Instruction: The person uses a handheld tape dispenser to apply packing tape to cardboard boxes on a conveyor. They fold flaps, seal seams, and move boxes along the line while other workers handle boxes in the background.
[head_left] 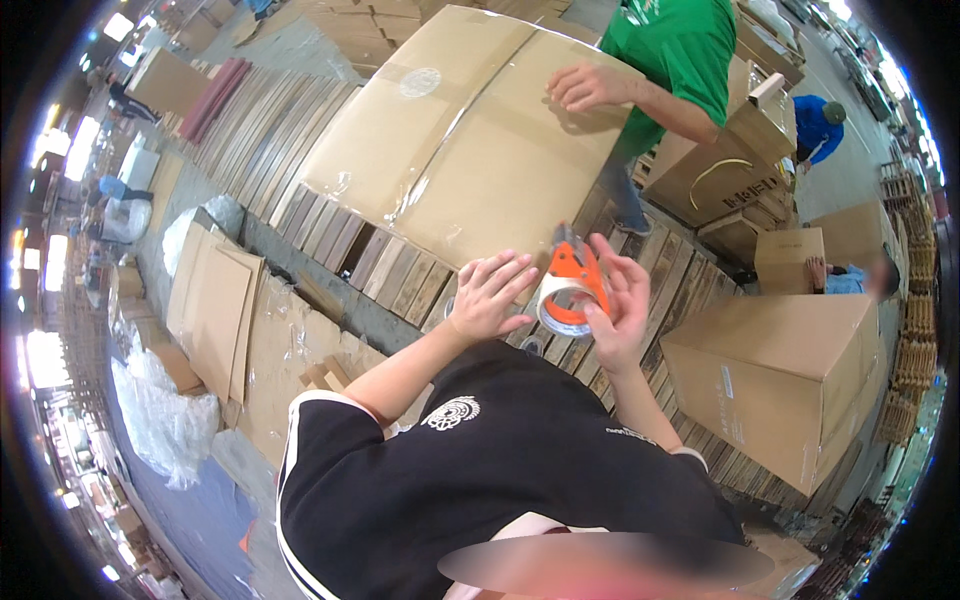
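A large brown cardboard box (500,170) lies in front of me, with a strip of tape along the seam on its top. At its near edge, my left hand (490,292) is open with its fingers stretched out; whether it touches the box I cannot tell. My right hand (622,310) grips an orange tape dispenser (580,265) with a roll of clear tape (552,312) in it. The dispenser is held up by the box's near right corner. Across the box, a co-worker's hand (590,87) rests on the top by the far right edge.
Wooden slats (400,278) run under and beside the box. A tall carton (770,370) stands at the right, with another person behind it. Flat cardboard sheets (215,310) and crumpled plastic wrap (165,410) lie at the left. The co-worker in a green shirt (675,55) stands at the far side.
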